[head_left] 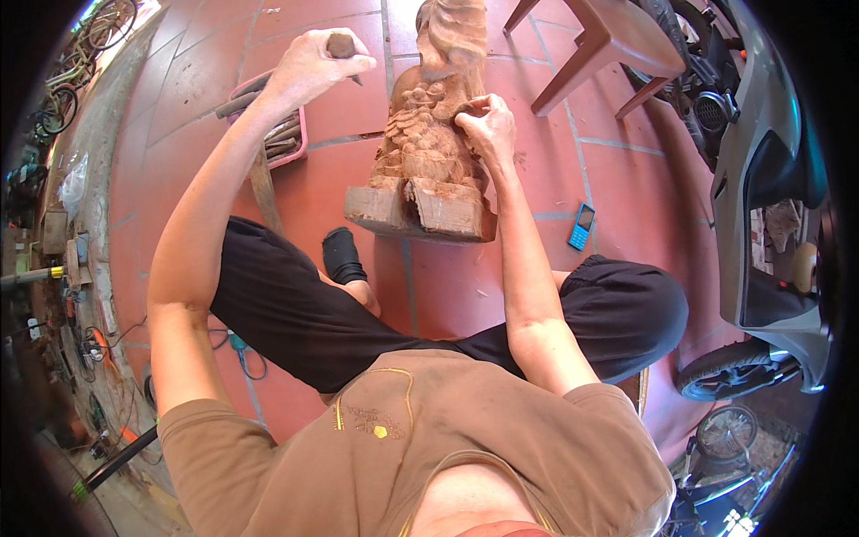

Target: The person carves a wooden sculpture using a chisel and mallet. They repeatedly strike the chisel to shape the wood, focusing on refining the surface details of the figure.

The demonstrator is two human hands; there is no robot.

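A carved wooden statue [429,134] stands upright on the tiles in front of me, its thick base split by a crack on my side. My left hand [313,67] is raised to the left of it, closed round a chisel [341,46]. The round wooden handle end faces up, and a dark tip shows below the fingers. Against the statue's right side rests my right hand [489,130], fingers curled and pinched at the carved surface. Whatever is between those fingertips is hidden. Under my left forearm, a pink basket [302,143] holds several wooden-handled tools.
A wooden handle [264,192] leans by the basket, near my socked foot [342,258]. At my right knee lies a blue keypad phone [582,227]. A brown plastic chair [604,45] stands far right, with a motorbike [769,197] beyond. Cables and bicycles line the left edge.
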